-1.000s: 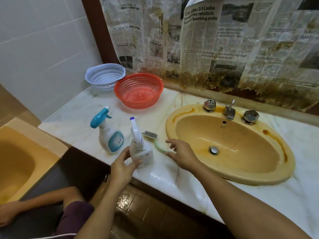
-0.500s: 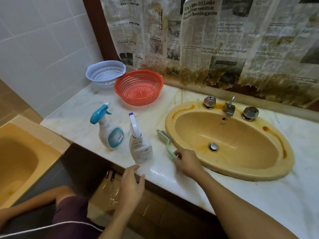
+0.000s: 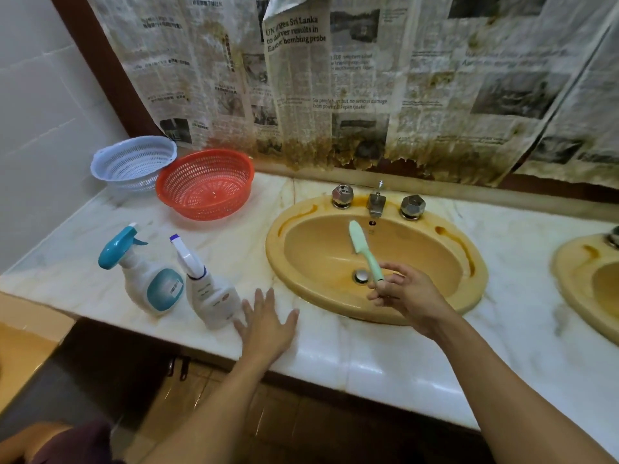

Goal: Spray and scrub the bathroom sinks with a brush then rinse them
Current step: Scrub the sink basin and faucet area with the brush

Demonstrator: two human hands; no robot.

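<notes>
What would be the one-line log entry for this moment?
right hand: holds brush over sink | left hand: flat on counter | faucet: no water seen | scrub: not yet begun

The countertop (image 3: 385, 356) is glossy white stone, marble-like with faint veins. The sink (image 3: 435, 306) at centre has a smooth, shiny yellow glaze, ceramic by the look, brown-stained on the rim; the second sink (image 3: 576, 289) at the right edge looks alike. Tap knobs (image 3: 342, 195) and spout (image 3: 375, 204) are dull, spotted metal. The brush (image 3: 360, 242) is pale green matt plastic. The teal-capped spray bottle (image 3: 147, 279) and the white spray bottle (image 3: 209, 296) are smooth plastic. The red basket (image 3: 204, 185) and pale blue basket (image 3: 134, 162), upper left, are perforated plastic. The newspaper (image 3: 368, 78) across the top is matt, wrinkled, stained and ragged-edged.
</notes>
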